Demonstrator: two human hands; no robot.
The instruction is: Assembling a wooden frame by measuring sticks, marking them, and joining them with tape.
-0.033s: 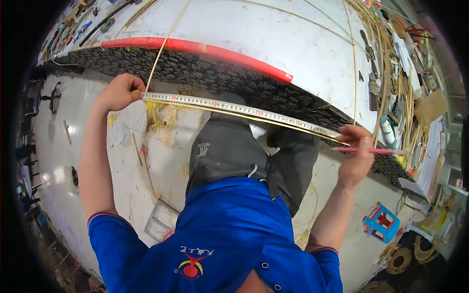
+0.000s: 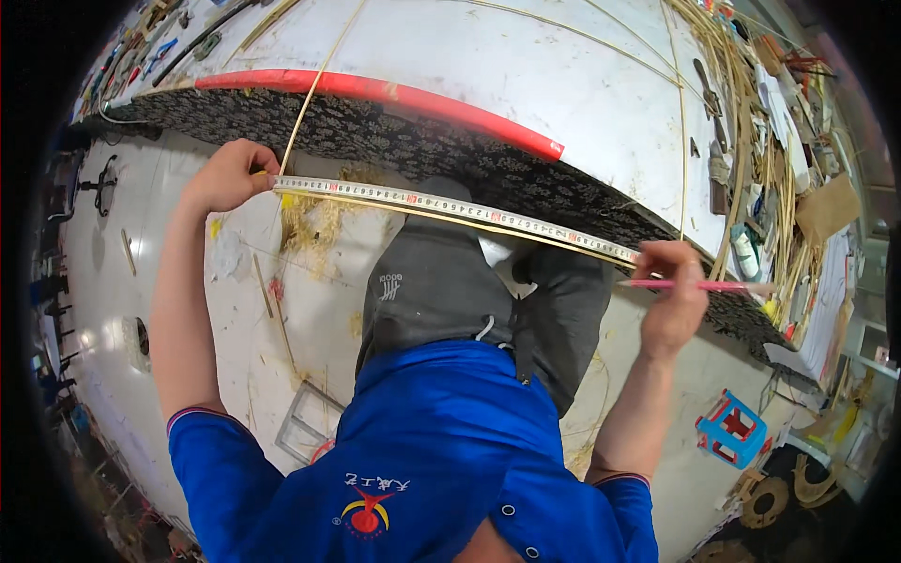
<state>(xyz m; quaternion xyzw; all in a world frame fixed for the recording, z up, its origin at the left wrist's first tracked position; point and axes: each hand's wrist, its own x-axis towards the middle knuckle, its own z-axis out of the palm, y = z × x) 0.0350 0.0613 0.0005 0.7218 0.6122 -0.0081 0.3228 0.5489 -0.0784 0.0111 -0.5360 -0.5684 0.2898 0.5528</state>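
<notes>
Measuring tape between both hands

The right hand is hiding the right end of the measuring tape. The top edge is cutting off the tabletop.

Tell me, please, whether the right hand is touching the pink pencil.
Touching: the head view shows the pink pencil held in the right hand, its two ends sticking out on either side.

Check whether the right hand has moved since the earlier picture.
Yes: the right hand has shifted slightly left, judged against the red edge strip.
</notes>
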